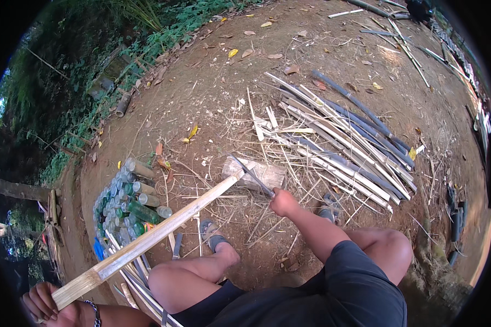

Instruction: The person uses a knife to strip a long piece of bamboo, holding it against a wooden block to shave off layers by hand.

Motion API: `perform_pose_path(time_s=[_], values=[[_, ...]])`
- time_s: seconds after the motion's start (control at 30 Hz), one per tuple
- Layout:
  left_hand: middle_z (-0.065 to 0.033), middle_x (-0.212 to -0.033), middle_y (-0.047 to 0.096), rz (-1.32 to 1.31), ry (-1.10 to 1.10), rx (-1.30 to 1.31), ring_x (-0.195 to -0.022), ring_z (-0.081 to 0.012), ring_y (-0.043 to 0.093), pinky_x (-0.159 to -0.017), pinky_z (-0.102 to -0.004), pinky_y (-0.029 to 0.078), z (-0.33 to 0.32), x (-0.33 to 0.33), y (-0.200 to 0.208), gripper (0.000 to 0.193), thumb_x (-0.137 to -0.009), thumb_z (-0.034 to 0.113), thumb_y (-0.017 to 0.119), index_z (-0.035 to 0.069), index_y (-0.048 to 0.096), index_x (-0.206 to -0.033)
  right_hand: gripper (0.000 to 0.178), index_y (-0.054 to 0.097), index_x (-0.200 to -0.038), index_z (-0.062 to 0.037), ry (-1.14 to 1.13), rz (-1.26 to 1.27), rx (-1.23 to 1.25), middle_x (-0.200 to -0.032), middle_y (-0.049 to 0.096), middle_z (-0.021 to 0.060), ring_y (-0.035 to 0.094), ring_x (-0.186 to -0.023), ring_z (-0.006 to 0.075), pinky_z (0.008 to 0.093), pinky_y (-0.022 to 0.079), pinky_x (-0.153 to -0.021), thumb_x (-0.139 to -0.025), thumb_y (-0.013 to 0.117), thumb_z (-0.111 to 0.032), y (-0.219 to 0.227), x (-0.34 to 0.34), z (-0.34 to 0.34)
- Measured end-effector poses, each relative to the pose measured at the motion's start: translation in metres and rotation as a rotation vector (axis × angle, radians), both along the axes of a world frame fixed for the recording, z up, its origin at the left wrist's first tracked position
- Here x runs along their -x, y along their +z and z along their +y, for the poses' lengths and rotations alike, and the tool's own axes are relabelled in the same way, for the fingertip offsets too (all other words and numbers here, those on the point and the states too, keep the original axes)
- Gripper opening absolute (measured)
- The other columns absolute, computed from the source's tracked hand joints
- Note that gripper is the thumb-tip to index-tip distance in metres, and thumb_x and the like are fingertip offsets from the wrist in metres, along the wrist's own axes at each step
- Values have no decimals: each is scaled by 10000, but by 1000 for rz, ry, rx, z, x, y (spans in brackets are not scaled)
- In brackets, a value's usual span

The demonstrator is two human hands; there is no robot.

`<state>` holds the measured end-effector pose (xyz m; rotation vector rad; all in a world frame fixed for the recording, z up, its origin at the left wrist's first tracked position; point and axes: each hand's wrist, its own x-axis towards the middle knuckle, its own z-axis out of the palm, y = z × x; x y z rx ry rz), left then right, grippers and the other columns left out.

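My left hand [49, 306], at the lower left, is closed around the near end of a long split bamboo strip [158, 235]. The strip slants up to the right, and its far end rests on a short wooden block [264, 173] on the ground. In my right hand [283, 202] is the handle of a long knife [252, 175]; the handle is mostly hidden by the fingers. The dark blade points up and left across the block, beside the strip's far end. Whether the edge touches the bamboo I cannot tell.
A pile of bamboo strips [349, 144] lies right of the block. Glass bottles [126, 204] are heaped at the left, near more strips [139, 278] by my left leg. Shavings and dry leaves litter the dirt ground [202, 87]. My sandalled feet flank the block's near side.
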<state>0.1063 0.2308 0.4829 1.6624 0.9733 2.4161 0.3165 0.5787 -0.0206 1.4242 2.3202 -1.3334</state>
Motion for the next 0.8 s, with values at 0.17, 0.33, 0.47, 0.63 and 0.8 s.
perform_pose_path(time_s=[0.17,0.33,0.47,0.63,0.8], values=[[-32,-647,363,-25,82,-1,-535,-126,350,-482,-245,306,5,-8,-10,595,-959,602,290,49,416,-777,348,629,-1113,28,36,-87,29,-1052,660,260,640,-997,392,438,510,-867,-909,520,-231,-15,-6,21],[-34,-695,375,-48,142,-143,-586,-141,383,-533,-267,329,-7,-10,-27,526,-965,550,395,44,445,-829,312,591,-1035,18,-56,245,10,-914,647,265,631,-874,420,469,496,-808,-899,529,-255,56,9,-39],[19,-649,401,-75,29,-162,-521,-74,403,-504,-209,342,0,-27,-32,375,-894,398,657,80,468,-832,235,543,-989,7,99,436,60,-900,648,241,637,-863,422,476,506,-770,-824,596,-152,167,15,-104],[54,-588,375,-40,34,-185,-460,-40,374,-452,-176,315,-6,-47,-42,378,-873,411,689,99,481,-828,202,524,-943,-13,397,664,-43,-787,634,236,637,-769,430,516,494,-693,-794,599,-128,263,5,-170],[53,-584,371,-94,54,-216,-461,-41,366,-457,-180,317,-6,-54,-47,390,-864,421,700,106,475,-818,188,523,-962,-21,248,458,-165,-797,639,239,639,-793,425,519,498,-713,-828,568,-145,173,-9,-138]])
